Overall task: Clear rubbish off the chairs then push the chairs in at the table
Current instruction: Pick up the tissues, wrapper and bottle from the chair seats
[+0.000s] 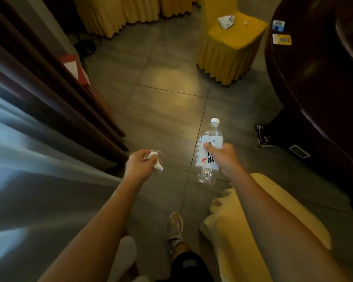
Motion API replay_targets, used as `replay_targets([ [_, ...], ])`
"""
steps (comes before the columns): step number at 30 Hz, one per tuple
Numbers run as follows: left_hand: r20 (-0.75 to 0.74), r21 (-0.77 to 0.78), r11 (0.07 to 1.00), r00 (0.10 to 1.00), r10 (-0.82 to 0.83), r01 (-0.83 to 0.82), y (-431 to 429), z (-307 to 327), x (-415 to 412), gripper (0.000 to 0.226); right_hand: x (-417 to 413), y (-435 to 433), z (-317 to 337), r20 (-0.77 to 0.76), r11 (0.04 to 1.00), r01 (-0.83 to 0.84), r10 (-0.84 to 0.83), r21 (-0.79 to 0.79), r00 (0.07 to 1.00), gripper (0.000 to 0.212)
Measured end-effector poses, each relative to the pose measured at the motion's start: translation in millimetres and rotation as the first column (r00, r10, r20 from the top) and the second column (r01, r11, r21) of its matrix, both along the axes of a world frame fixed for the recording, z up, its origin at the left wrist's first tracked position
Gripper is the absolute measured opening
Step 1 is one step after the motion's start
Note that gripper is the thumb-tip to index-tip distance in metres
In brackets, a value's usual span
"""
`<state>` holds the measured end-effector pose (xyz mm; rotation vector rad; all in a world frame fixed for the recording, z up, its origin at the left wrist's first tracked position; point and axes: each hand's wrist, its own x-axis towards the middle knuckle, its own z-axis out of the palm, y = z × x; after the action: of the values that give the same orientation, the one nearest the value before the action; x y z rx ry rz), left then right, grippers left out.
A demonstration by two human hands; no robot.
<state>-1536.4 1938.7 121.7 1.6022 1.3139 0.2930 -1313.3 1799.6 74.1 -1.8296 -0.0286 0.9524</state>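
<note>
My right hand (222,157) grips a clear plastic water bottle (209,151) with a white label and white cap, held upright over the floor. My left hand (140,163) is closed on a crumpled white tissue (157,162) and what looks like a bit of clear plastic. A yellow-covered chair (253,216) stands under my right forearm. Farther off, another yellow-covered chair (230,49) carries a crumpled paper packet (225,21) and a small white scrap (245,23) on its seat. The dark round table (318,74) fills the right side.
Grey tiled floor (167,102) lies open between the chairs. More yellow-skirted chairs (118,15) line the back. Dark wood panelling and a pale curtain run along the left. Two card packets (281,39) lie on the table's edge. My shoe (175,226) is below.
</note>
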Motion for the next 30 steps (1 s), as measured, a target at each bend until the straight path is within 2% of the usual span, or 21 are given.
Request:
replay_targets([
  [8, 0.035, -0.063, 0.996, 0.998, -0.057, 0.059, 123, 9, 68, 0.019, 50, 92, 15, 0.005, 0.998, 0.065, -0.065, 0.008, 0.998, 0.012],
  [11, 0.082, -0.092, 0.991, 0.993, -0.085, 0.093, 167, 7, 106, 0.015, 74, 129, 19, 0.012, 0.996, 0.081, -0.082, 0.023, 0.997, 0.008],
  [16, 0.1, -0.075, 0.984, 0.983, -0.153, 0.161, 253, 0, 175, 0.022, 123, 201, 18, 0.033, 0.994, 0.109, -0.109, -0.022, 0.994, 0.013],
  [23, 0.147, -0.177, 0.963, 0.973, -0.178, 0.203, 371, -2, 277, 0.025, 195, 302, 30, 0.063, 0.981, 0.187, -0.184, -0.056, 0.981, 0.011],
  [30, 0.202, -0.233, 0.94, 0.958, -0.204, 0.25, 448, 4, 379, 0.012, 277, 371, 52, 0.064, 0.97, 0.24, -0.237, -0.043, 0.969, 0.011],
])
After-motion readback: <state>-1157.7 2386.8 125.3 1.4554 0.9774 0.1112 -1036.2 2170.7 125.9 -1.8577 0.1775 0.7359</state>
